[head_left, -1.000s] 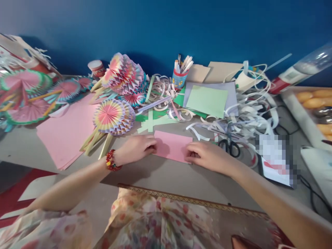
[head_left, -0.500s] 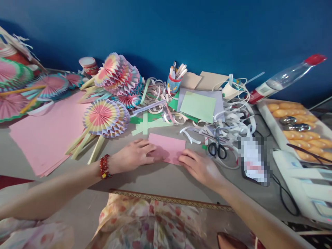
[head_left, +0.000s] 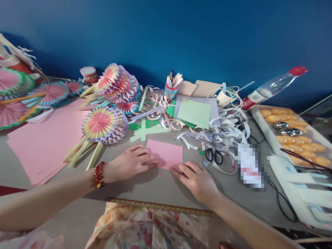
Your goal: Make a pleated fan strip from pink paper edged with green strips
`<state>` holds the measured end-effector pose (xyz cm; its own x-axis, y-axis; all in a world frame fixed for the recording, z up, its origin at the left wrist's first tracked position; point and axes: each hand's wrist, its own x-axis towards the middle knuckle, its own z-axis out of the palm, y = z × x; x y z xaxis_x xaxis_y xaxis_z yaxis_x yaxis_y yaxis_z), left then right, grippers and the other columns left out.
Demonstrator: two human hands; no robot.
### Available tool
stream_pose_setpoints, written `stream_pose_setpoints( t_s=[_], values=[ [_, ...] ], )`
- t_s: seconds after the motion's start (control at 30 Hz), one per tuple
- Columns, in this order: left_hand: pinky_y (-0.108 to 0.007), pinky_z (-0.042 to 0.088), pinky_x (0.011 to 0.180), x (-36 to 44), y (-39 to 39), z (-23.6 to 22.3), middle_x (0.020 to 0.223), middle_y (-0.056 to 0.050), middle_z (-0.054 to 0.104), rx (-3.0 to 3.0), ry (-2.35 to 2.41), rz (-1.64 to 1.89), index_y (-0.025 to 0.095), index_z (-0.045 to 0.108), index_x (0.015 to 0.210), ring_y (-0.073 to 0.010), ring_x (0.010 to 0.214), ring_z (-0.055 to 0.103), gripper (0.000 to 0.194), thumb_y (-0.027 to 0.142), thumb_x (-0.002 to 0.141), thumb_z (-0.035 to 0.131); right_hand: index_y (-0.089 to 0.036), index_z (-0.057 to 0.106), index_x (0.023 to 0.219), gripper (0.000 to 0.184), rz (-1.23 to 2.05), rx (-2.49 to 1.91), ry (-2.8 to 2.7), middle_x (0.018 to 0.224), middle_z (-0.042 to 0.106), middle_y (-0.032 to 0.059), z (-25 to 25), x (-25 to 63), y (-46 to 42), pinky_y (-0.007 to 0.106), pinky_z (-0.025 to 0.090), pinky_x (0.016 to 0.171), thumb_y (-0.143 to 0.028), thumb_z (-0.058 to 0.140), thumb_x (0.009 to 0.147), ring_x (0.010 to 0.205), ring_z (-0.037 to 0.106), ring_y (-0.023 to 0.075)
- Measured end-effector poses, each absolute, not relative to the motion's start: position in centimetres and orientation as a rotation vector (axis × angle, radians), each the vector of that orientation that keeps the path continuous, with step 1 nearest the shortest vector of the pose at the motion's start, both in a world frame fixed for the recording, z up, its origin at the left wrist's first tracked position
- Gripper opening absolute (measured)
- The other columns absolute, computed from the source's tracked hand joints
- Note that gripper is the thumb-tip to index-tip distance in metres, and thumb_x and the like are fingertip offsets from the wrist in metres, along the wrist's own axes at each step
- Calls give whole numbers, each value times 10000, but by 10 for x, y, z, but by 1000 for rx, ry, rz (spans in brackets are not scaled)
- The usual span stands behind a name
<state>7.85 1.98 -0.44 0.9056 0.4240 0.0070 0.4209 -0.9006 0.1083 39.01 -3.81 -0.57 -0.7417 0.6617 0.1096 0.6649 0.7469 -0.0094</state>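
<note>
A small folded pink paper (head_left: 166,153) lies flat on the grey table (head_left: 160,183) in front of me. My left hand (head_left: 129,163), with a red bead bracelet at the wrist, presses its fingers on the paper's left edge. My right hand (head_left: 197,178) lies flat with its fingertips on the paper's near right corner. Neither hand grips anything.
Black scissors (head_left: 214,155) lie right of the paper among white paper strips (head_left: 225,124). Colourful pleated paper fans (head_left: 103,124) and a stack of pink sheets (head_left: 38,141) fill the left. A pen cup (head_left: 169,90), a green sheet (head_left: 194,112), a plastic bottle (head_left: 272,86) and a food tray (head_left: 293,135) stand behind and to the right.
My right hand has slid from the paper's right edge down to its near right corner and flattened. The view has shifted to the right; the left hand stays on the left edge.
</note>
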Motion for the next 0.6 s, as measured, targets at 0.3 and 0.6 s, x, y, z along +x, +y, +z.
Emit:
stream_pose_setpoints(
  t_s=[0.3, 0.6],
  values=[
    [-404, 157, 1210, 52, -4, -12, 1533, -28, 419, 2864, 805, 99, 249, 311, 1528, -187, 1417, 351, 590, 101, 961, 376, -193, 593, 1324, 491, 7, -1231, -2715, 1344, 618, 40, -16, 406, -60, 382, 443, 913, -25, 425, 895, 1149, 517, 233],
    [-516, 14, 1225, 53, -14, -2, 1573, -59, 337, 2818, 873, 85, 242, 201, 1563, -265, 1480, 235, 662, 451, 988, 455, -189, 621, 1289, 410, 163, -1266, -2608, 1288, 643, 94, -7, 398, -57, 393, 478, 932, -125, 447, 923, 1132, 547, 237]
  ],
)
